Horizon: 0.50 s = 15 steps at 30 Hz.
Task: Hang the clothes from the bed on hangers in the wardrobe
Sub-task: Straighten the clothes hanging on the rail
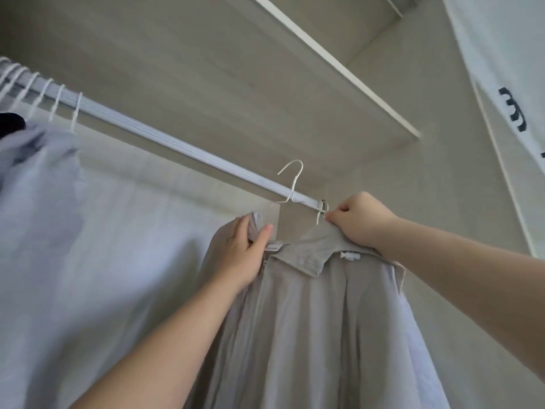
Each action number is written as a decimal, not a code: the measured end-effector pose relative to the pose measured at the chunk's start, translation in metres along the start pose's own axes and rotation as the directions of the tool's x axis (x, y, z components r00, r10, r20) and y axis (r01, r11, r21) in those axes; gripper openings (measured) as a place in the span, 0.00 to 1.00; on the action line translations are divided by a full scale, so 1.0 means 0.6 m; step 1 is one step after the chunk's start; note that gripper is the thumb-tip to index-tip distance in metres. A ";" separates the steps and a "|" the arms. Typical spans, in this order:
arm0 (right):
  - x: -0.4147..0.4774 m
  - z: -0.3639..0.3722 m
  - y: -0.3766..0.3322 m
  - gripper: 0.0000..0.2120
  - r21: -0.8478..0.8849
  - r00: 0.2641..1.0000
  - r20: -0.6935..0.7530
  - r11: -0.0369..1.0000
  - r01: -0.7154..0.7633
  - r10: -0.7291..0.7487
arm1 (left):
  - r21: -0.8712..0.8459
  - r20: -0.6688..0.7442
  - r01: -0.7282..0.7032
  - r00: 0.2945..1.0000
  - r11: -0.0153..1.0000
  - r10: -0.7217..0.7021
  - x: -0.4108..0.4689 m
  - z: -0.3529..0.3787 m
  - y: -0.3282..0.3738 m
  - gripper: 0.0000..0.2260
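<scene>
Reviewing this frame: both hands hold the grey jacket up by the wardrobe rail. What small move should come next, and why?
Probably raise the white hanger slightly and drop its hook over the rail. The hook seems to stand free in front of the rail, while the left hand and right hand grip the grey jacket just below.

Beige-grey jacket (309,335), white hanger (292,184), white rail (177,143), pale lilac garment (44,172)

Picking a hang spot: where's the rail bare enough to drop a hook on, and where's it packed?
Free: the long stretch of rail between the bunch of hangers at its left end and the raised hanger. Crowded: that left bunch, and the right end, where another hook sits by the right hand gripping the jacket.
</scene>
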State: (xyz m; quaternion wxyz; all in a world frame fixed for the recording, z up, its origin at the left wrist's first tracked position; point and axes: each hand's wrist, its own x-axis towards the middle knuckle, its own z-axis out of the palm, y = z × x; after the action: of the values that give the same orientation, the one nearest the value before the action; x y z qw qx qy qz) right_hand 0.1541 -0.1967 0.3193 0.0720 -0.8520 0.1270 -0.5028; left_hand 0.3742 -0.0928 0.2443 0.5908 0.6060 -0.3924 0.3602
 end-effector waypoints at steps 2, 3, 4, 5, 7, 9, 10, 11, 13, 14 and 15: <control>0.029 0.027 -0.021 0.13 0.018 1.000 0.008 1.000 0.007 -0.007 | -0.072 0.025 0.019 1.000 0.997 -0.017 0.013 -0.004 -0.018 0.40; 0.042 0.040 -0.031 0.13 0.029 1.000 0.009 1.000 0.011 -0.011 | -0.087 0.039 0.040 0.999 0.995 -0.036 0.018 -0.008 -0.027 0.43; 0.053 0.052 -0.041 0.14 0.041 1.000 0.011 0.999 0.011 -0.011 | -0.090 0.047 0.061 0.997 0.994 -0.057 0.022 -0.014 -0.034 0.44; 0.064 0.065 -0.051 0.14 0.048 1.000 0.013 0.999 0.010 -0.011 | -0.083 0.053 0.085 0.995 0.993 -0.080 0.028 -0.021 -0.042 0.46; 0.081 0.089 -0.069 0.15 0.054 1.000 0.020 0.999 0.007 -0.008 | -0.068 0.060 0.123 0.991 0.990 -0.119 0.037 -0.036 -0.059 0.49; 0.091 0.112 -0.083 0.13 0.065 0.999 0.046 0.998 0.019 -0.022 | -0.044 0.068 0.145 0.988 0.988 -0.142 0.044 -0.049 -0.079 0.51; 0.093 0.124 -0.087 0.11 0.075 0.997 0.070 0.997 0.032 -0.037 | -0.038 0.065 0.145 0.988 0.989 -0.142 0.048 -0.053 -0.090 0.50; 0.094 0.135 -0.091 0.09 0.081 0.994 0.096 0.996 0.042 -0.049 | -0.029 0.062 0.143 0.988 0.989 -0.141 0.052 -0.057 -0.100 0.50; 0.094 0.154 -0.095 0.09 0.047 0.990 0.125 0.997 0.058 -0.063 | 0.021 0.059 0.151 0.987 0.988 -0.152 0.057 -0.062 -0.111 0.46; 0.095 0.160 -0.095 0.10 0.019 0.990 0.125 0.998 0.068 -0.070 | 0.051 0.057 0.161 0.985 0.986 -0.164 0.059 -0.062 -0.115 0.44; 0.095 0.164 -0.094 0.12 -0.006 0.990 0.119 0.997 0.078 -0.076 | 0.064 0.057 0.164 0.984 0.984 -0.168 0.062 -0.062 -0.121 0.41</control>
State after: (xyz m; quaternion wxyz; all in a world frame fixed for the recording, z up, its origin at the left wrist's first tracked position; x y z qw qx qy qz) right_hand 0.2747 -0.1594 0.3335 0.0553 -0.8851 0.0922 -0.4528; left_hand 0.4566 -0.0579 0.2481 0.5881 0.6647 -0.3479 0.3021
